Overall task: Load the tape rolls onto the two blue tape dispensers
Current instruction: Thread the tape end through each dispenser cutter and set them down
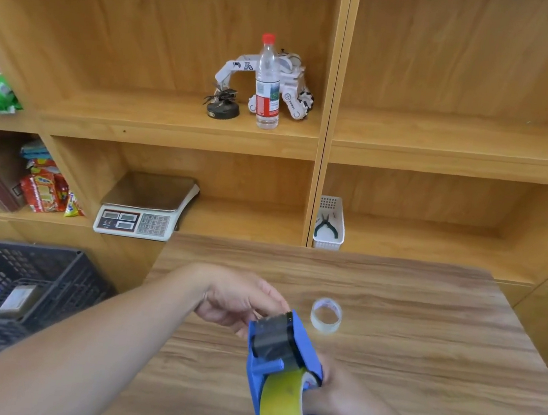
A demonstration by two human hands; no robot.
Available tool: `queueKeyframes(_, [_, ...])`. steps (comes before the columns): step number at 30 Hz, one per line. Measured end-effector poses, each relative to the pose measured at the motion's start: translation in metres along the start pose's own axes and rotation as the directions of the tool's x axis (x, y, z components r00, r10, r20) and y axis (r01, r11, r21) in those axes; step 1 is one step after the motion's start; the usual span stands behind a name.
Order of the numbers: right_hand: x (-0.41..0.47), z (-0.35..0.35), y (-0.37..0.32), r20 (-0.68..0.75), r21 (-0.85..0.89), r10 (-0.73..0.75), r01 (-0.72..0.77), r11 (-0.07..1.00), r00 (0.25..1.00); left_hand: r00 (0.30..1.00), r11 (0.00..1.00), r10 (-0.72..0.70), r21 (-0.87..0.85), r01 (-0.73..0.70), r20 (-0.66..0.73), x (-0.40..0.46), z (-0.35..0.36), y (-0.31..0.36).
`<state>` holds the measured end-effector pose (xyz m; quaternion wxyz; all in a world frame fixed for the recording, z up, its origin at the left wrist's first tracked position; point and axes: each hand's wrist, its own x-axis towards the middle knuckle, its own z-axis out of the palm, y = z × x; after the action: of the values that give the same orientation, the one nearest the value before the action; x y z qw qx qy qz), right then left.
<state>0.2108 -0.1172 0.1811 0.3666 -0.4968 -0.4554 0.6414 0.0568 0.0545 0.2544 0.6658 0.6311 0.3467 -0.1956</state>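
My blue plastic tape dispenser [285,357] carries a yellowish tape roll [282,411]; right fingers [328,403] wrap its handle, left fingers [267,305] pinch its black front.

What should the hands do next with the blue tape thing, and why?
Probably pull the tape end forward over the black front part. The yellowish roll already sits in the blue dispenser, the right hand grips its handle, and the left hand is at the front end, where tape gets threaded.
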Motion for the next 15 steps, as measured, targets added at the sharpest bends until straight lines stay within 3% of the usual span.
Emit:
queueKeyframes(3, [0.012,0.008,0.012,-0.038,0.002,0.065,-0.065,0.998,0.997,0.998,0.996,-0.036,-0.078,0.031,-0.057,0.013,-0.009,-0.022])
queueKeyframes(5, [0.021,0.013,0.019,-0.057,0.04,0.101,-0.099,0.994,0.993,0.975,0.98,-0.038,-0.201,-0.007,-0.218,0.025,-0.016,-0.041])
queueKeyframes(7, [0.03,0.02,0.024,-0.075,0.111,0.128,-0.12,0.987,0.989,0.896,0.938,-0.093,-0.339,-0.066,-0.433,0.037,-0.023,-0.065])
queueKeyframes(9, [0.04,0.026,0.031,-0.099,0.13,0.137,-0.123,0.984,0.986,0.812,0.883,-0.171,-0.453,-0.126,-0.558,0.048,-0.027,-0.095])
queueKeyframes(11, [0.053,0.029,0.045,-0.15,0.148,0.161,-0.139,0.979,0.976,0.782,0.826,-0.237,-0.544,-0.151,-0.577,0.055,-0.027,-0.129])
queueKeyframes(15, [0.088,0.03,0.091,-0.25,0.164,0.303,-0.269,0.949,0.919,0.817,0.734,-0.32,-0.671,-0.106,-0.479,0.063,-0.008,-0.189])
